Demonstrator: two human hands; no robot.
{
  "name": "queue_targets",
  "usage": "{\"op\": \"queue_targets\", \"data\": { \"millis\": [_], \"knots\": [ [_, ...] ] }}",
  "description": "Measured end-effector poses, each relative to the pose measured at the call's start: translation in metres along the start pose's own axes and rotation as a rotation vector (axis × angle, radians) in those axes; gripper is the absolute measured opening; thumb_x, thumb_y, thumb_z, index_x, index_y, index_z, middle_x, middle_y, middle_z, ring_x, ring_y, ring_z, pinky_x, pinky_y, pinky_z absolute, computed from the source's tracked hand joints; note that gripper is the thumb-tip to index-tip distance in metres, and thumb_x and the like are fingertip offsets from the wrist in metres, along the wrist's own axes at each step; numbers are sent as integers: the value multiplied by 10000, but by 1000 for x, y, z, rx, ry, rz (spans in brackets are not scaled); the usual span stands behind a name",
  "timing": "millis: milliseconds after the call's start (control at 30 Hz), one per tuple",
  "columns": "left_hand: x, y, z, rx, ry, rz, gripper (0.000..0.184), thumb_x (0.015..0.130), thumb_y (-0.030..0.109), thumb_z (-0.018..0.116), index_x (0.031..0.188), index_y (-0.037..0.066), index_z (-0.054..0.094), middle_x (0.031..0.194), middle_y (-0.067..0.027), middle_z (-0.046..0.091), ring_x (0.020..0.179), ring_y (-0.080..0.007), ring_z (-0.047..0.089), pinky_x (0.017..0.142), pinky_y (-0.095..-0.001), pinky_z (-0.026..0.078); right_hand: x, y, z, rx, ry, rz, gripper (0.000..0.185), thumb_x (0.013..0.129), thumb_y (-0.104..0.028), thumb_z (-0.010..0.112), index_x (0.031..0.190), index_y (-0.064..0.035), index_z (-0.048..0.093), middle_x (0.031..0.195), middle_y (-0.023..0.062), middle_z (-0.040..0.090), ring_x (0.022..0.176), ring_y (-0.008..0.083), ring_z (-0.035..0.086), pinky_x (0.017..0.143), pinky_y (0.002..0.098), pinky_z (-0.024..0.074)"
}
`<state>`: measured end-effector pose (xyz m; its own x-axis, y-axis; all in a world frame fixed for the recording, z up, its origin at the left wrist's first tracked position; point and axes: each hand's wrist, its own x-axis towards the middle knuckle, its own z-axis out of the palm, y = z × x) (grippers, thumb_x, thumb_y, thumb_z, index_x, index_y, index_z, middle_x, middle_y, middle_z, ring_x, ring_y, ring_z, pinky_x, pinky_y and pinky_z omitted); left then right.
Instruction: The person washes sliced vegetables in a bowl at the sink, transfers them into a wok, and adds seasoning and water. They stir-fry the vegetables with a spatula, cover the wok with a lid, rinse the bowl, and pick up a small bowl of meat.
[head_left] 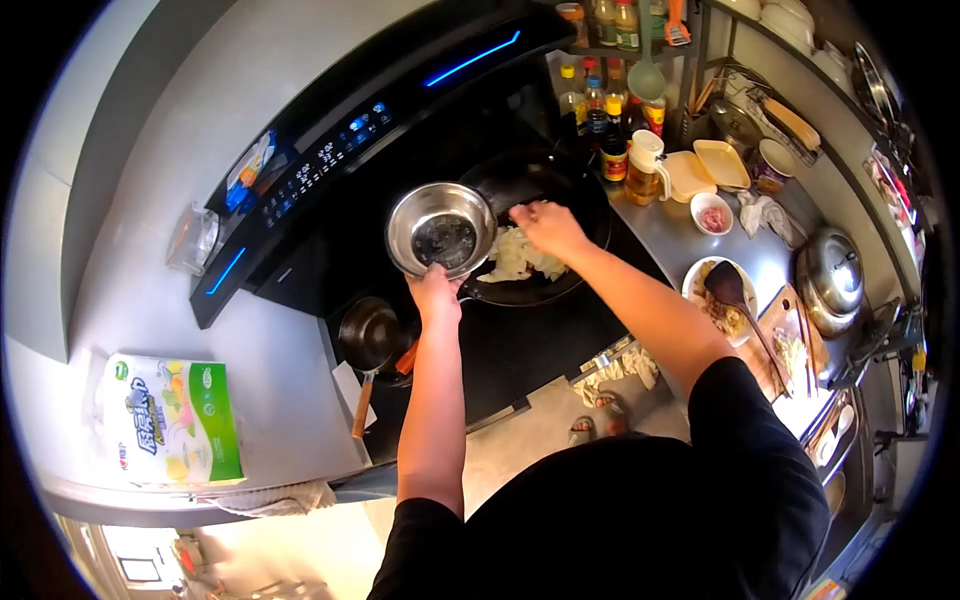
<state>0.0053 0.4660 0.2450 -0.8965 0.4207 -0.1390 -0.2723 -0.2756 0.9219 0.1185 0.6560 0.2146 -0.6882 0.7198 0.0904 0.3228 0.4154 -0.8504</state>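
A shiny metal bowl (441,230) is tilted beside a large dark wok (535,180), its inside facing me. My left hand (436,293) grips the bowl at its lower rim. Pale white food pieces (518,256) lie in the near part of the wok. Over the wok, just above the food, is my right hand (550,229) with its fingers drawn together; whether anything is between them cannot be made out.
A small pan (369,334) sits at the left of the stove. To the right are an oil jug (645,170), a small bowl of pink food (711,214), a white bowl with a dark ladle (720,300) and a cutting board (812,348). The range hood (330,150) overhangs the stove.
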Motion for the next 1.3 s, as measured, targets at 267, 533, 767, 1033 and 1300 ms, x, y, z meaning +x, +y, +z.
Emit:
{"op": "queue_targets", "data": {
  "millis": [267,533,767,1033,1300],
  "knots": [
    [-15,-33,-2,604,53,483,656,825,-82,527,1444,-36,314,1371,-251,481,1237,-397,539,1063,-405,407,-4,-17,25,-277,109,-114,598,788,-437,772,1151,9,608,1090,213,692,1012,391,666,885,441,533],
    [-11,-24,-28,529,109,523,676,857,-36,544,1484,-19,292,1425,-241,433,1274,-375,504,1106,-414,358,-4,0,20,-513,60,-8,538,879,-259,660,1358,-48,533,1013,211,714,963,355,696,831,455,562],
    [-19,-27,-30,-231,-38,24,426,821,-76,561,1245,-90,519,1205,-206,593,1029,-337,642,881,-500,592,-20,-17,24,-149,303,-87,545,984,-498,490,1187,-17,648,1056,225,701,916,381,702,820,451,564],
    [-119,-31,87,-93,-433,-94,572,855,-35,578,1400,7,412,1336,-179,520,1112,-289,613,827,-401,591,-136,-1,-85,569,221,195,326,931,-134,544,1178,79,559,791,129,691,595,185,679,521,313,572],
    [-185,-130,189,-51,-791,-520,299,954,190,667,1189,34,567,1091,-106,650,949,-227,670,833,-376,598,-183,149,-268,723,713,477,289,910,-85,563,1068,156,571,947,207,662,759,313,692,590,368,638]
  ]
}}
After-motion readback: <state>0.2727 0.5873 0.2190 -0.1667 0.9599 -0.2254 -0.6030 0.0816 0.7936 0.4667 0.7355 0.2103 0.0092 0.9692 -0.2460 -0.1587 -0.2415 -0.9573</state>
